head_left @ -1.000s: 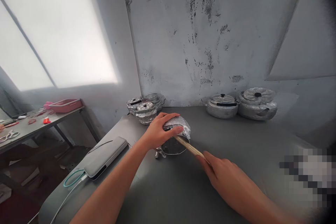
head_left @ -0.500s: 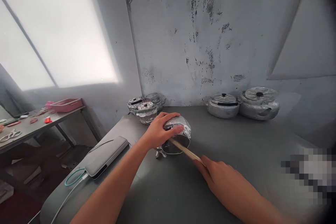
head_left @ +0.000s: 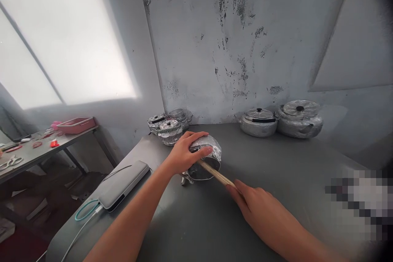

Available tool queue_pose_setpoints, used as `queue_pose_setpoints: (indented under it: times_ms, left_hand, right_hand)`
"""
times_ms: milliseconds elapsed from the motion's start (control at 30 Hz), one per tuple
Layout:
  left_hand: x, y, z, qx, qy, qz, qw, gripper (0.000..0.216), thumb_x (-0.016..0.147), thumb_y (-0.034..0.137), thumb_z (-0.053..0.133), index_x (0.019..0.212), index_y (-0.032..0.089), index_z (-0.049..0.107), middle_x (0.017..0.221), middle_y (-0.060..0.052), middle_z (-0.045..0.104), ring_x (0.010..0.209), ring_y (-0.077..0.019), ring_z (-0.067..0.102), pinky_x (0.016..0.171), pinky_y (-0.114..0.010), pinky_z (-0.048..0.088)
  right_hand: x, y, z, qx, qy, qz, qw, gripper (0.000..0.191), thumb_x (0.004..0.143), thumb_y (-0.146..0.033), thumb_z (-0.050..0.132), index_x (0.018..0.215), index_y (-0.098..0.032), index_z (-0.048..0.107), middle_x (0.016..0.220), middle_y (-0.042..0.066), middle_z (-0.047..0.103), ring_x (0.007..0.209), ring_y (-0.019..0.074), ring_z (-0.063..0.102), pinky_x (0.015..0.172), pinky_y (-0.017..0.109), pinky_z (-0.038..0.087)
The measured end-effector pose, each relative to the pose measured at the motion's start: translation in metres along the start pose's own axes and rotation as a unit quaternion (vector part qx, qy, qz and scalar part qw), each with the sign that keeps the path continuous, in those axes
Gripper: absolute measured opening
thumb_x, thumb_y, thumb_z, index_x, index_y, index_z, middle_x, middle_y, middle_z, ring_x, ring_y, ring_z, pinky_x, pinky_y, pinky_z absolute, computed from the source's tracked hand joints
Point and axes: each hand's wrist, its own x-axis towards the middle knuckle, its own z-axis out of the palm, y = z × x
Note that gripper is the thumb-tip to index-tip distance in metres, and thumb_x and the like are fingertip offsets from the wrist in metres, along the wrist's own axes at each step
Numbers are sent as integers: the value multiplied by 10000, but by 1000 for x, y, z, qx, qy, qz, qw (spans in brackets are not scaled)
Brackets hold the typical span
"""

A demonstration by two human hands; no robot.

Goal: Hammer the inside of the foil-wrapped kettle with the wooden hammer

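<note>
A small silver metal pot [head_left: 206, 159] lies tipped on its side on the grey table [head_left: 294, 180], its open mouth facing me. My left hand [head_left: 185, 152] is wrapped over the top of the pot and grips it. My right hand [head_left: 251, 201] is closed on a thin wooden stick [head_left: 216, 174], whose far end reaches into the pot's mouth.
A grey power bank [head_left: 122, 184] with a teal cable lies at the table's left edge. Several small lidded silver pots [head_left: 167, 126] stand at the back left, two larger lidded pots [head_left: 281, 121] at the back right. A side table [head_left: 27, 155] with a pink tray and scissors stands left.
The stick and my right hand have shifted slightly, the stick's tip moving inside the pot. My left hand stays on the pot.
</note>
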Motion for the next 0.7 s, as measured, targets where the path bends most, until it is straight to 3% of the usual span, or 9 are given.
queue_pose_setpoints:
  times_ms: [167, 333, 533, 700]
  left_hand:
    - [0, -1, 0, -3, -1, 1, 1000, 533, 916, 612, 633, 1383, 354, 626, 1357, -60, 585, 1259, -293, 576, 1129, -413, 421]
    - [0, -1, -1, -4, -3, 0, 1000, 527, 922, 613, 626, 1387, 365, 620, 1356, -53, 584, 1254, -288, 579, 1118, -403, 428]
    - [0, -1, 0, -2, -1, -3, 1000, 540, 921, 624, 619, 1392, 360, 617, 1369, -61, 583, 1263, -301, 577, 1121, -425, 435]
    - [0, -1, 0, -3, 3, -2, 1000, 522, 918, 609, 634, 1380, 367, 626, 1356, -50, 589, 1260, -292, 581, 1128, -409, 431]
  right_hand:
    - [-2, 1, -1, -29, -1, 4, 1000, 384, 1076, -442, 280, 826, -268, 513, 720, 48, 719, 633, 290, 692, 526, 323, 240]
    - [-2, 3, 0, -39, 4, 4, 999, 402, 1084, -472, 204, 859, -283, 478, 730, 27, 719, 657, 302, 698, 538, 327, 259]
    - [-2, 9, 7, -58, 0, 6, 998, 368, 1080, -462, 261, 897, -281, 525, 745, 51, 747, 700, 365, 733, 540, 335, 242]
    - [-1, 6, 5, -49, 5, 2, 999, 390, 1088, -473, 205, 897, -283, 487, 751, 20, 741, 680, 314, 727, 535, 327, 236]
